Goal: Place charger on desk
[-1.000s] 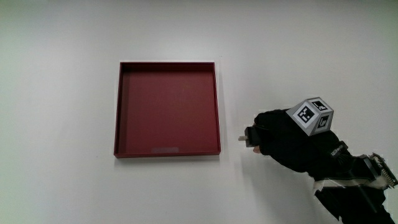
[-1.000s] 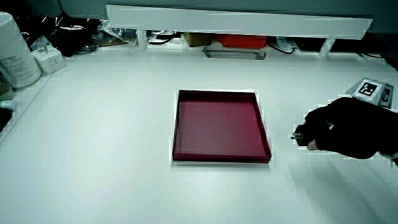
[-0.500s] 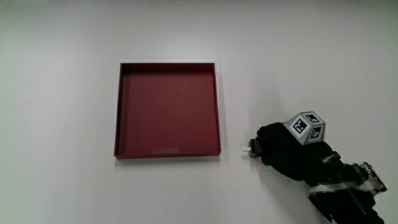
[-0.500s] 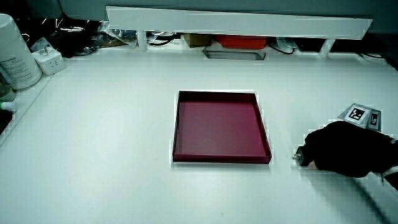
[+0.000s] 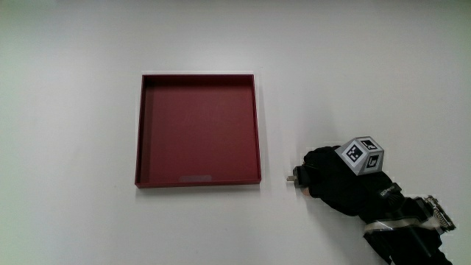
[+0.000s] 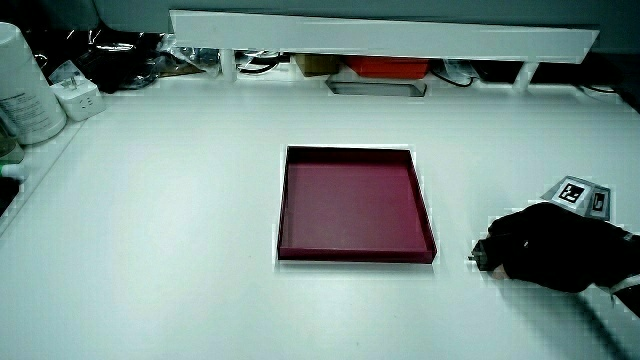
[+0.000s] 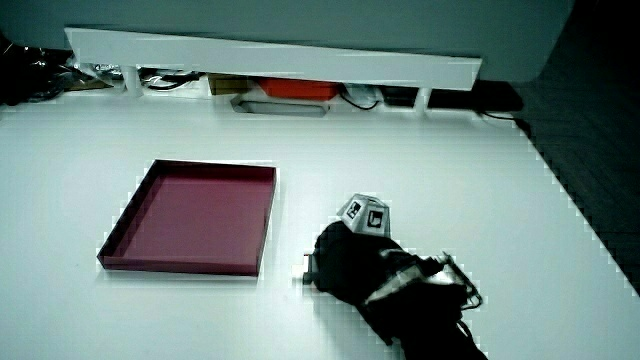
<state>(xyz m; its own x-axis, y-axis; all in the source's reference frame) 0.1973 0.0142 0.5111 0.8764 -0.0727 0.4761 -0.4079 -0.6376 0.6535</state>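
main view looks straight down; both side views look forward across the red tray point(image 6: 356, 205).

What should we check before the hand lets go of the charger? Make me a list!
1. Charger is in the hand: ok, fingers wrap it.
2. Charger is outside the red tray, beside the tray corner nearer the person: ok.
3. Bare table around the charger: ok.
4. Charger is touching the table: cannot tell, the hand hides its underside.
5. Hand is low at the table in a side view: ok.
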